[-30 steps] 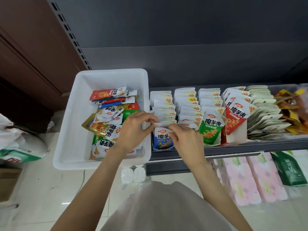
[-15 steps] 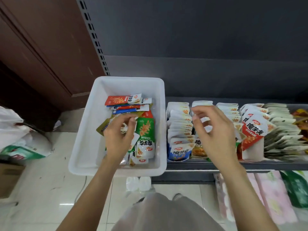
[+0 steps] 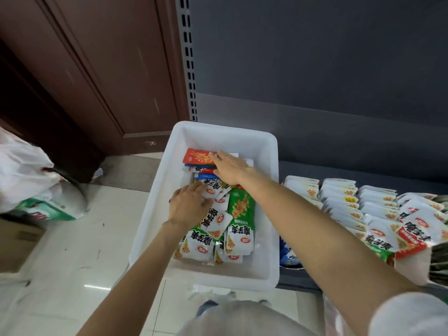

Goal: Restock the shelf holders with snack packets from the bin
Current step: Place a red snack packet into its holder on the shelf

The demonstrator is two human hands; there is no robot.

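Note:
A white plastic bin (image 3: 155, 204) stands at the left end of the shelf and holds several snack packets in red, blue, green and white. My left hand (image 3: 188, 206) lies on the white packets in the bin's middle, its fingers curled onto one packet (image 3: 209, 189). My right hand (image 3: 230, 167) reaches across to the far end of the bin, fingers flat on a red packet (image 3: 197, 156). Whether either hand has a grip on a packet is unclear. To the right, the shelf holders (image 3: 339, 202) stand full of upright white packets in rows.
A dark shelf back panel (image 3: 315, 69) rises behind the bin. A brown wooden door (image 3: 84, 69) is at the left. White plastic bags (image 3: 29, 180) and a cardboard box (image 3: 14, 243) sit on the tiled floor at the left. A blue packet (image 3: 289, 257) fronts the nearest holder.
Both hands have left the shelf holders and moved left into the bin. My right hand crossed from above the holders to the bin's far end. The camera has swung left.

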